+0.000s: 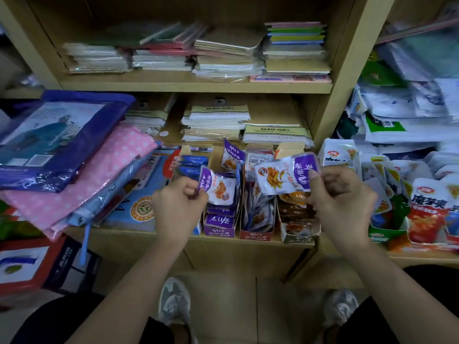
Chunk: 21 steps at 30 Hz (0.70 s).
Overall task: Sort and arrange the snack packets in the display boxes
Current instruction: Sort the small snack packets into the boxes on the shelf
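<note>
Nearest: grey sneakers (175, 302) on a tan floor (223, 294), dark trouser legs at both bottom corners. Low left, a red-and-navy carton (37, 266) sits below the shelf (124, 233).

On the shelf front, 3 display boxes stand side by side: purple box (219, 223) w/ purple pkts stacked inside, red box (257, 234) w/ pkts on edge, and worn box (296, 234) w/ orange-brown pkts. Just behind & left of the purple box is a box of blue pkts (192, 165).

Left side: pink dotted pack (99, 170) under a purple flat pack (62, 135), both overhanging the shelf edge. Right side: loose heap of white/red snack bags (432, 202). Farther back are notebook stacks (216, 117), w/ more stacks (223, 53) on the upper shelf.

L hand (177, 204) hides the purple box's left wall. Its fingers (191, 189) are curled, pinching the purple end of L pkt (218, 188). That pkt hangs over the purple box; can't tell if it touches the stack below.

R hand (340, 194) has thumb & fingers (313, 175) clamped on the purple end of R pkt (283, 176). It is held sideways in the air, covering the tops of the red and worn boxes. The two pkts are apart.
</note>
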{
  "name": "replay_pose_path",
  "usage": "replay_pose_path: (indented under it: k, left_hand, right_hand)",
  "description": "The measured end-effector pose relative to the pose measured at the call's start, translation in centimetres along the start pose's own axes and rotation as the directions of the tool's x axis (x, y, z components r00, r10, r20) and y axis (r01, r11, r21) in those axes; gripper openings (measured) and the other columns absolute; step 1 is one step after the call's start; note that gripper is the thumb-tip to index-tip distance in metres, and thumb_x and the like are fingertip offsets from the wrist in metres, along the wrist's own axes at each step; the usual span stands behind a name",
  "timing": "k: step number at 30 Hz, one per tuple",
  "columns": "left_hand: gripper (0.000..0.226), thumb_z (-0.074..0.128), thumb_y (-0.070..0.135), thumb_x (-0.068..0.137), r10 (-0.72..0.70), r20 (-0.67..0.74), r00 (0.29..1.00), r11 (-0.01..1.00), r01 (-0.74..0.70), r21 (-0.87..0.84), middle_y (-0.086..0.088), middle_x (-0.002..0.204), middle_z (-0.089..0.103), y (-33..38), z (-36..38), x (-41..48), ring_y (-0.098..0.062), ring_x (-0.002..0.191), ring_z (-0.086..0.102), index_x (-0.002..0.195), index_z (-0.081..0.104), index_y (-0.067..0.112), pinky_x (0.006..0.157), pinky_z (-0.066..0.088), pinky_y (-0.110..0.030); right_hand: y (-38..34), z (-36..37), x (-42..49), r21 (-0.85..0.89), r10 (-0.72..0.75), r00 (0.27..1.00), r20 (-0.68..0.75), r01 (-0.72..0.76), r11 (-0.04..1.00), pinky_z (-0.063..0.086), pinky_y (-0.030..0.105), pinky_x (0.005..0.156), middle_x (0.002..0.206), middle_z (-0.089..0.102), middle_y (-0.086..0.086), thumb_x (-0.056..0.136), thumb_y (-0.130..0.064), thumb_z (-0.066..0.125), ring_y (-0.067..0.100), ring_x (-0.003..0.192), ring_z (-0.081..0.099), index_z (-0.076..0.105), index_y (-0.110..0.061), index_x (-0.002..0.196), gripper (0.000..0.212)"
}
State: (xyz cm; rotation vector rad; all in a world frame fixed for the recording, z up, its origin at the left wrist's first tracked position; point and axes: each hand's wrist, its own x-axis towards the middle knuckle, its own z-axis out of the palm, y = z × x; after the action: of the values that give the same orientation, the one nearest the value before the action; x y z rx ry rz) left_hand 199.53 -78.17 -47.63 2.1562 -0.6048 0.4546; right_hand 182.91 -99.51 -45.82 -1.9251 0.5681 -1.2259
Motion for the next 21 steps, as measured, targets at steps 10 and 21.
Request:
replay_pose_path:
  k: [10,21]
  left_hand:
    - [0.020,0.080,0.012,0.079,-0.133,-0.117,0.984,0.989,0.124,-0.081,0.017,0.058,0.055,0.2,-1.6,0.6,-0.012,0.057,0.060,0.068,0.063,0.012,0.064,0.048,-0.029]
    - [0.014,0.078,0.011,0.079,0.090,-0.060,0.994,0.996,-0.090,0.004,0.009,0.057,0.061,-1.2,1.1,3.6,-0.016,0.054,0.063,0.071,0.067,0.016,0.056,0.055,-0.033]
  right_hand:
    - [-3.0,4.5,-1.4,0.181,-0.051,0.997,0.051,0.041,0.983,0.057,0.027,0.050,0.073,0.070,0.003,0.095,-0.008,0.067,0.008,0.057,0.071,0.061,-0.008,0.096,0.006]
    - [-1.9,10.7,2.8,-0.128,-0.265,0.937,0.229,0.298,0.946,0.060,0.035,0.059,0.085,0.072,0.000,0.093,-0.006,0.068,0.013,0.069,0.069,0.071,-0.009,0.096,0.005]
